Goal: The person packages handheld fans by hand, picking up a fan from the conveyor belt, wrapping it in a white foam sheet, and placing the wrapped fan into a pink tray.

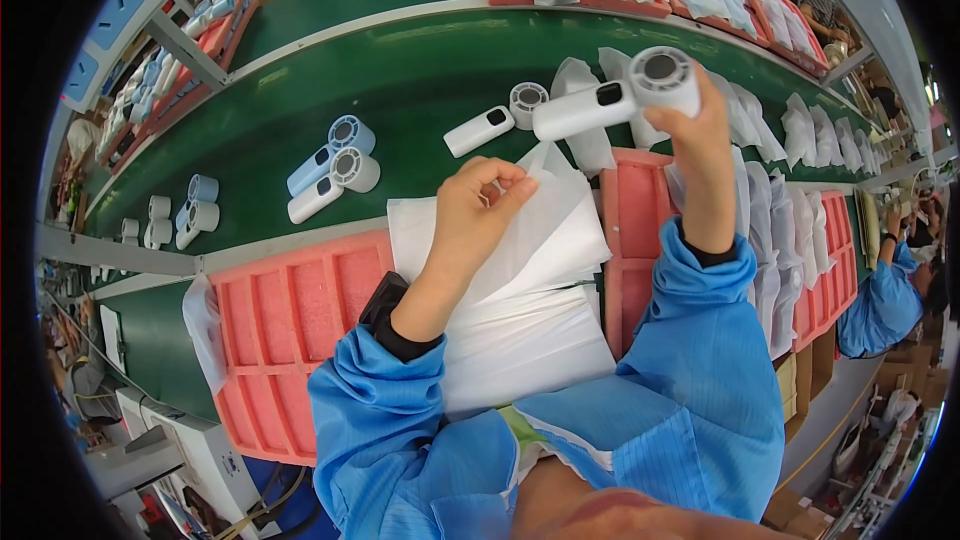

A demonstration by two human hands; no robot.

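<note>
My right hand [698, 135] grips a white handheld fan [585, 112] by its round head, its handle pointing left above the green conveyor. Thumb and fingers of my left hand [475, 215] pinch the raised corner of a translucent white bag [548, 208]. That bag is the top one on a stack of flat white bags [525, 340] in front of me. The handle's free end is just above the lifted corner. Another white fan [480, 130] lies on the belt just behind.
Pink divided trays [295, 310] flank the stack; the right one [636, 230] is partly behind my arm. Blue and white fans [335, 165] lie along the green belt [420, 70]. Bagged fans [800, 135] stand at the right. A co-worker in blue [885, 300] is at far right.
</note>
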